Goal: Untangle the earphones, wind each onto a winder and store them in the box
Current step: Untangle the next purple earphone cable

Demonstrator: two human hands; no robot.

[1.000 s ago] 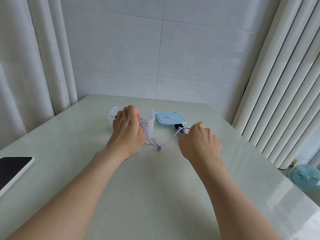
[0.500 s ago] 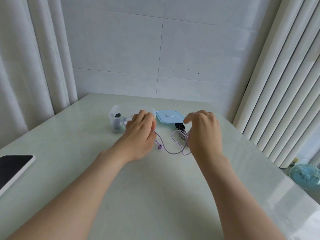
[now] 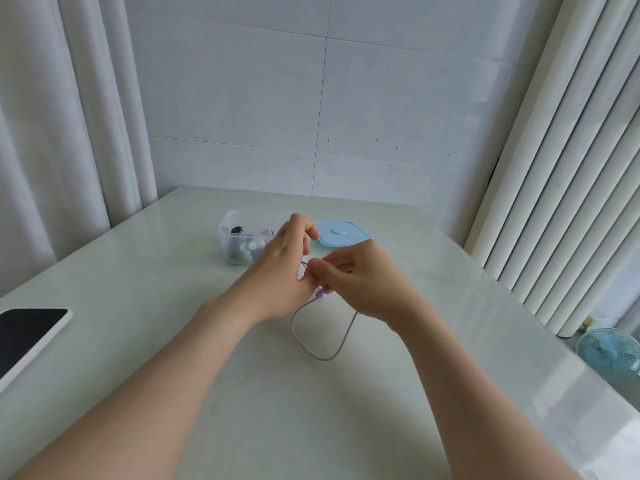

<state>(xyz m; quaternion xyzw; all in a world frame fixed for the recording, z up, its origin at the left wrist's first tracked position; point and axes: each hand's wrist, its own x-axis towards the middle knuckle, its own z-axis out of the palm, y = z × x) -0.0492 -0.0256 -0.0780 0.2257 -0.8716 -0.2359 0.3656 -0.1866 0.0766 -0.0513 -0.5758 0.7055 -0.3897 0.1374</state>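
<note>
Both hands meet above the table's middle and hold a purple earphone cable (image 3: 313, 348). My left hand (image 3: 282, 271) has its fingers curled round the cable's upper part, and my right hand (image 3: 360, 282) pinches it just beside. A purple earbud (image 3: 320, 293) hangs between the two hands. Below them the cable droops in a loop toward me. The clear storage box (image 3: 231, 237) stands behind my left hand, with small winders or wound earphones inside. Its blue lid (image 3: 341, 233) lies flat to the right of it. What the palms hide of the cable cannot be seen.
A tablet (image 3: 24, 336) with a dark screen lies at the table's left edge. White curtains hang at the left and vertical blinds at the right. A small blue fan (image 3: 609, 351) stands on the floor past the table's right edge.
The hands have come together over the table's middle and lifted the cable. Its loop now hangs toward me instead of lying near the lid. The left hand moved right, away from the box.
</note>
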